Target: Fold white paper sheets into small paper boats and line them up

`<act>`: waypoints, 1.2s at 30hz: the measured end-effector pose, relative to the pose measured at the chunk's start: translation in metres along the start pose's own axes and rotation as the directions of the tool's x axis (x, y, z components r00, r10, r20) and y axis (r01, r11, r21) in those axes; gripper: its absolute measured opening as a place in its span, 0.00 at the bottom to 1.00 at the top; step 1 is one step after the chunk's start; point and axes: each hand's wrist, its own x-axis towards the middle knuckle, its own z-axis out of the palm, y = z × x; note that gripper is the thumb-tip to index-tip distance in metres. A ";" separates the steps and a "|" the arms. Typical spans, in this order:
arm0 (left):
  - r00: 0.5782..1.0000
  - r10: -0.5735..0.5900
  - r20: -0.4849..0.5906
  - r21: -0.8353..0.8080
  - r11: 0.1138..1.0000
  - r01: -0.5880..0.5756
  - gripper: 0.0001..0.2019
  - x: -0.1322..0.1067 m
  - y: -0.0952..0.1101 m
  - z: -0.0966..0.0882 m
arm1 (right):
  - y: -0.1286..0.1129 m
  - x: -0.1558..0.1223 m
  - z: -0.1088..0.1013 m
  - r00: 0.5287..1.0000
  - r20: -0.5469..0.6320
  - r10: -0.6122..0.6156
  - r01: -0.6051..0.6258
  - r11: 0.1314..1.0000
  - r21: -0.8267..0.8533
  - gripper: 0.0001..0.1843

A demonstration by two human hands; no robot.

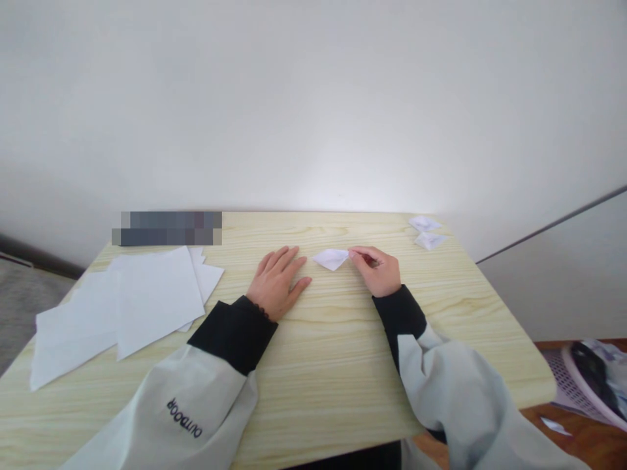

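A small folded white paper boat [332, 259] is at the middle of the wooden table, its right tip pinched between the thumb and fingers of my right hand [381, 269]. Just left of it, my left hand [279, 281] lies palm down on the tabletop, fingers spread and holding nothing. A little gap separates my left fingertips from the boat's left tip. Two more folded paper boats, one [424, 224] behind the other [430, 241], sit at the table's far right corner.
Loose white paper sheets [157, 294] overlap on the left of the table [318, 391]. Behind them is a pixelated dark object [166, 228]. A white wall [313, 104] borders the far edge. Below right, a lilac basket [568, 385] and a folded paper piece [556, 426] are on the floor.
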 end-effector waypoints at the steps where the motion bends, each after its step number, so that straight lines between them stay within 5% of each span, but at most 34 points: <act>1: 1.000 0.011 0.013 0.003 1.000 -0.011 0.21 0.000 0.002 0.001 | 0.006 -0.001 -0.007 0.999 -0.043 0.018 -0.019 1.000 -0.024 0.11; 5: 0.999 0.029 0.039 -0.001 1.000 -0.029 0.21 -0.001 0.006 0.001 | 0.035 -0.003 -0.046 0.968 -0.226 0.112 -0.131 0.989 -0.072 0.15; 9: 0.999 0.027 0.041 -0.012 1.000 -0.026 0.21 0.000 0.005 0.000 | 0.067 -0.001 -0.091 0.880 -0.445 0.164 -0.264 0.949 -0.171 0.17; 15: 0.998 0.037 0.053 0.003 0.999 -0.037 0.21 0.001 0.004 0.001 | 0.101 -0.001 -0.138 0.784 -0.580 0.221 -0.414 0.883 -0.222 0.17; 26: 0.998 0.040 0.057 0.012 0.999 -0.040 0.22 0.001 0.003 0.001 | 0.116 0.000 -0.152 0.771 -0.597 0.222 -0.455 0.848 -0.272 0.17; 36: 0.998 0.040 0.049 -0.002 0.999 -0.040 0.21 0.002 0.004 0.000 | 0.107 0.001 -0.149 0.771 -0.587 0.245 -0.475 0.837 -0.274 0.21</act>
